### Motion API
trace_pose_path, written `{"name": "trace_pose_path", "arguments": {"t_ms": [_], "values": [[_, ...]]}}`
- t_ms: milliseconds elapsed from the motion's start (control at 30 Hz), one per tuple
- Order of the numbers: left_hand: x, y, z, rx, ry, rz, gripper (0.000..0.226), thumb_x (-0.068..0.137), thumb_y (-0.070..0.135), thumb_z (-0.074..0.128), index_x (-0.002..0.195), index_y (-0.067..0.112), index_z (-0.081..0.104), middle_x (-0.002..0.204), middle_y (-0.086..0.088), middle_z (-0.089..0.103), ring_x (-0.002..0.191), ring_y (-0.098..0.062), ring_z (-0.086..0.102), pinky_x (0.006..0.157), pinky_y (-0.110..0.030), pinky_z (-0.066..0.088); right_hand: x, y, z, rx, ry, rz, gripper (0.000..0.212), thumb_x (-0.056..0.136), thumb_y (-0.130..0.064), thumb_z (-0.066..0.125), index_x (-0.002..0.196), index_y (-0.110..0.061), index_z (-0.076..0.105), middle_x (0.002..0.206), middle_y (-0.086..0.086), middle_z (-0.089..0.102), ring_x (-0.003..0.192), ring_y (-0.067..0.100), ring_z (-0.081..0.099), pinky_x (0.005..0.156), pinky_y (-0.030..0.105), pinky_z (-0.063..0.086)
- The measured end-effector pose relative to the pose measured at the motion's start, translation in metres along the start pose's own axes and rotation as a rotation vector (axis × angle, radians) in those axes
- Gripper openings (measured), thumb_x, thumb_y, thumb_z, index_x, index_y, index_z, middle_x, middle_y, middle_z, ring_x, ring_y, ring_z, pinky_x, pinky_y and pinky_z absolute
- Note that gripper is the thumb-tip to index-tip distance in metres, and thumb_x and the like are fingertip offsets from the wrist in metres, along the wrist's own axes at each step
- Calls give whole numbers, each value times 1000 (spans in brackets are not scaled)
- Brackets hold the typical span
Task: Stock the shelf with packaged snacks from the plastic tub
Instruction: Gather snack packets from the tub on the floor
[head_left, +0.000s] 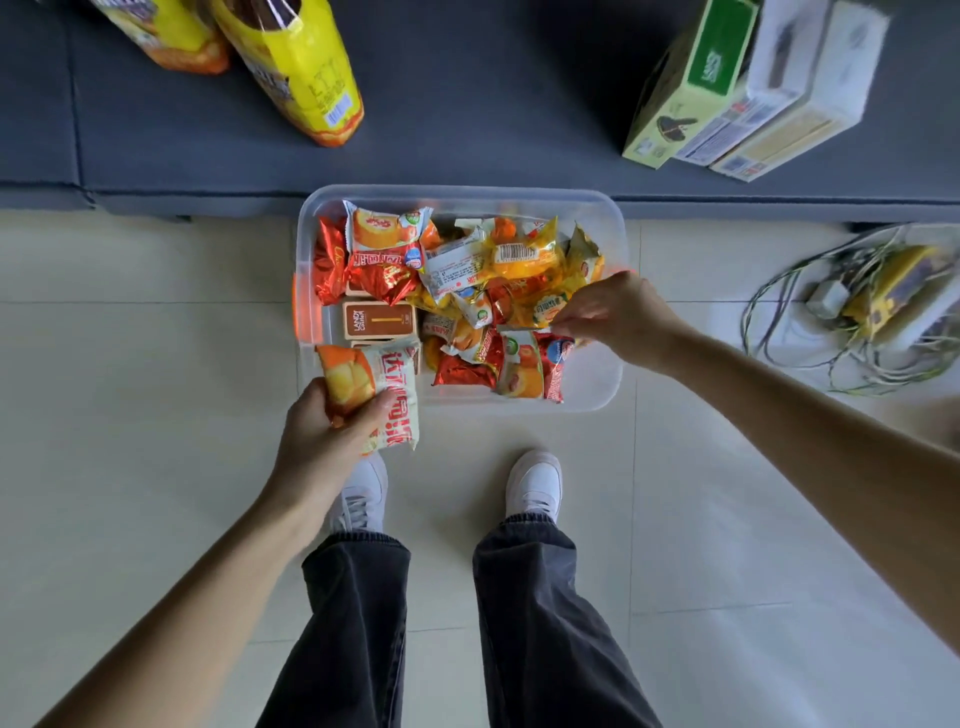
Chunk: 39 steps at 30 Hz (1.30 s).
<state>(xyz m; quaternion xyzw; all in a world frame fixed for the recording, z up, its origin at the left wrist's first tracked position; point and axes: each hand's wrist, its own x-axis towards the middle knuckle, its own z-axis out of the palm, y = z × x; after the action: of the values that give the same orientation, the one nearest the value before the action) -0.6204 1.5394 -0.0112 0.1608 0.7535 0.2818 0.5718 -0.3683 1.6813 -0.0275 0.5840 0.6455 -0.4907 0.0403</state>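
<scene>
A clear plastic tub (615, 218) stands on the floor against the dark grey shelf (467, 104). It holds several orange, red and yellow snack packets and small brown boxes (379, 320). My left hand (327, 426) grips an orange and white snack packet (387, 395) at the tub's near left corner. My right hand (613, 312) reaches into the tub from the right and pinches the edge of a yellow and orange packet (537, 309) lying on the pile.
Two tall yellow snack bags (306, 73) stand at the back left of the shelf, and several cardboard boxes (727, 98) lean at the back right. A tangle of cables and a device (872, 306) lies on the tiled floor to the right. My shoes (535, 483) stand just before the tub.
</scene>
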Motion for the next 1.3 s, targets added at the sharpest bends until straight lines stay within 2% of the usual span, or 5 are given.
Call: {"name": "trace_pose_path", "arguments": {"t_ms": [200, 567, 733, 1000, 1300], "values": [[-60, 87, 5, -77, -142, 132, 25, 92, 12, 58, 114, 24, 54, 101, 14, 66, 90, -1, 65, 62, -8, 49, -71, -100, -67, 335, -113, 16, 14, 81, -8, 70, 94, -14, 71, 82, -7, 69, 67, -4, 67, 57, 10, 51], [-221, 241, -83, -91, -229, 330, 52, 77, 47, 67, 119, 20, 53, 105, 4, 72, 88, -6, 70, 63, -25, 59, -187, -302, -163, 254, -75, -105, 9, 89, -13, 64, 81, -14, 69, 81, -5, 68, 77, 6, 65, 65, 14, 54], [-268, 300, -129, -171, -253, 431, 105, 29, 72, 82, 116, 22, 53, 105, 12, 72, 92, -9, 71, 61, -23, 57, -230, -390, -202, 69, 30, -249, 9, 90, -17, 63, 86, -16, 71, 84, -8, 66, 76, -2, 61, 63, 8, 47], [-311, 362, -152, -409, -303, 352, 60, 55, 25, 89, 107, 30, 60, 97, 3, 75, 91, -17, 71, 72, -35, 54, -261, -483, -205, 242, 171, -318, 11, 94, -18, 59, 87, -13, 65, 75, -9, 63, 70, 5, 62, 61, 18, 55], [-314, 433, -136, -596, -196, 481, 60, 64, 35, 80, 120, 33, 57, 110, 6, 71, 102, -13, 68, 82, -36, 52, -281, -495, -228, 377, 9, -140, 38, 83, -37, 69, 114, -20, 56, 100, -2, 67, 86, 10, 68, 71, 23, 58]]}}
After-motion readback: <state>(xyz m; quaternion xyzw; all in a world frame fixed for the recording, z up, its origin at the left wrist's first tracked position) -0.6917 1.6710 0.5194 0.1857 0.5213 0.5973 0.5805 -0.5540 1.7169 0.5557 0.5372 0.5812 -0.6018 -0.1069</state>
